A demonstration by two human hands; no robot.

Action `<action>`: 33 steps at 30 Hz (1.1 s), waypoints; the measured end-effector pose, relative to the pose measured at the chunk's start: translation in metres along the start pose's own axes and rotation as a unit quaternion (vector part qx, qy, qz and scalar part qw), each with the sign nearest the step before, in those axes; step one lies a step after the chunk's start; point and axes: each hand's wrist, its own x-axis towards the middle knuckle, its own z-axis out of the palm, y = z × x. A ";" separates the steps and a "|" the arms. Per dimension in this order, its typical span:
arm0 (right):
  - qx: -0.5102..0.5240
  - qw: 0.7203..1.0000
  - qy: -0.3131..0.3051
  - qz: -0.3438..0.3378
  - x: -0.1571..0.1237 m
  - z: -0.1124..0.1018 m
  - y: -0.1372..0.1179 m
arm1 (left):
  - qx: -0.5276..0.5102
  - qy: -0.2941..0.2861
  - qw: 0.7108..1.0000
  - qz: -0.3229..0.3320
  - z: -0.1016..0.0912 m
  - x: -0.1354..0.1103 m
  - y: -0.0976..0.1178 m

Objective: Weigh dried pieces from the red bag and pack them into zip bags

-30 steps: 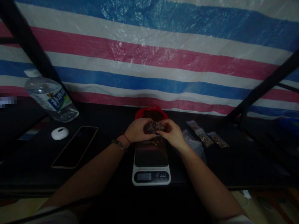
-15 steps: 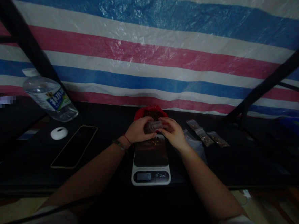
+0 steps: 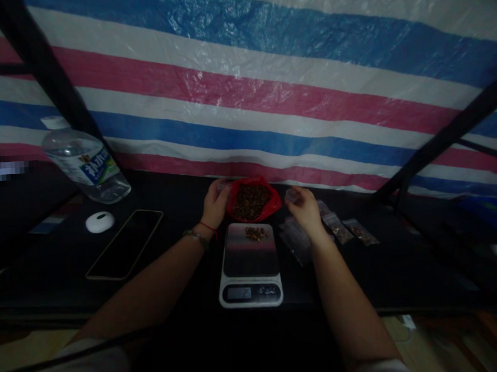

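Observation:
A red bag (image 3: 275, 205) full of brown seeds lies open at the back of the dark table. In front of it stands a white kitchen scale (image 3: 251, 289) with a small heap of seeds (image 3: 255, 233) on its dark plate. My left hand (image 3: 214, 204) is curled at the red bag's left edge, with a faint clear thing at its fingertips. My right hand (image 3: 305, 211) hovers to the right of the red bag and pinches a small clear bag (image 3: 293, 194). More empty clear bags (image 3: 292, 236) lie below that hand.
Two small filled bags (image 3: 339, 228) (image 3: 363, 232) lie right of my right hand. A phone (image 3: 124, 243), a white puck-shaped thing (image 3: 99, 221) and a water bottle (image 3: 85, 162) are at the left. A striped tarp (image 3: 268, 95) hangs behind, crossed by black bars (image 3: 447, 134).
My hands were together over the scale holding a small clear bag; they have now parted to either side of the red bag. The heap of seeds on the scale is now uncovered.

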 end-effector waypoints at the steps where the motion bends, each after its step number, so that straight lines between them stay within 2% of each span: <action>1: -0.045 0.999 0.005 0.015 0.003 -0.001 0.009 | -0.028 0.012 1.000 -0.006 0.000 0.001 -0.003; 3: -0.120 0.991 -0.009 0.052 0.005 -0.002 0.024 | -0.055 0.016 0.998 -0.005 0.001 0.002 -0.006; 5: -0.173 0.979 -0.051 0.092 0.005 0.000 0.036 | -0.057 0.005 0.998 0.001 0.001 0.001 -0.007; 7: -0.208 0.966 -0.096 0.123 0.003 0.001 0.042 | -0.048 -0.007 0.999 0.009 0.001 0.000 -0.010; 9: -0.227 0.959 -0.111 0.127 0.003 0.001 0.041 | -0.036 -0.018 0.999 0.018 0.000 -0.001 -0.012; 12: -0.200 0.975 -0.073 0.071 0.003 -0.002 0.025 | -0.005 -0.031 0.999 0.032 -0.003 0.000 -0.016; 14: -0.124 0.990 -0.071 0.003 0.001 -0.005 0.005 | 0.022 -0.038 0.998 0.038 -0.005 0.001 -0.017; 16: -0.031 0.986 -0.150 -0.071 -0.004 -0.007 -0.020 | 0.050 -0.050 0.997 0.044 -0.007 0.001 -0.016; 19: 0.029 0.940 -0.311 -0.140 -0.016 -0.006 -0.053 | 0.082 -0.070 0.993 0.057 -0.008 0.001 -0.014; 21: 0.025 0.918 -0.366 -0.151 -0.023 -0.004 -0.068 | 0.090 -0.082 0.990 0.069 -0.008 0.001 -0.012; 24: 0.001 0.903 -0.403 -0.149 -0.028 0.000 -0.077 | 0.088 -0.096 0.989 0.076 -0.008 0.000 -0.009; 33: -0.040 0.891 -0.423 -0.159 -0.030 0.008 -0.086 | 0.084 -0.113 0.988 0.070 -0.007 -0.001 -0.006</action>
